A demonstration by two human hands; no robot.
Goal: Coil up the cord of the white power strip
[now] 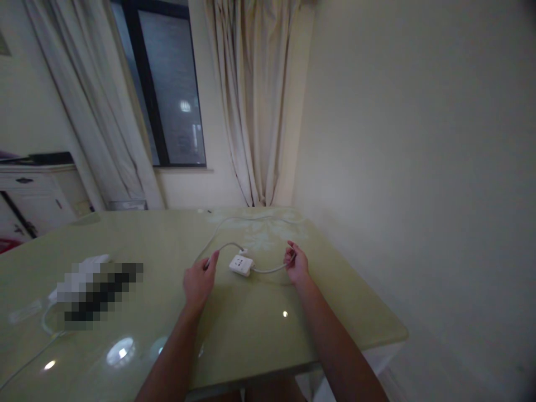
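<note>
Between my hands a small white power strip lies on the table, its socket holes facing up. Behind it, touching or very near it, is a white plug whose cable curves left into my left hand. That hand is closed on the cable, thumb on top. A second cable leaves the strip's right end and runs to my right hand, whose curled fingers hold it. More white cable loops across the table behind both hands.
The glossy pale green table has its right edge near the wall. On the left lie a white and a dark object, blurred by pixels, with a thin cable. Curtains and a window are behind.
</note>
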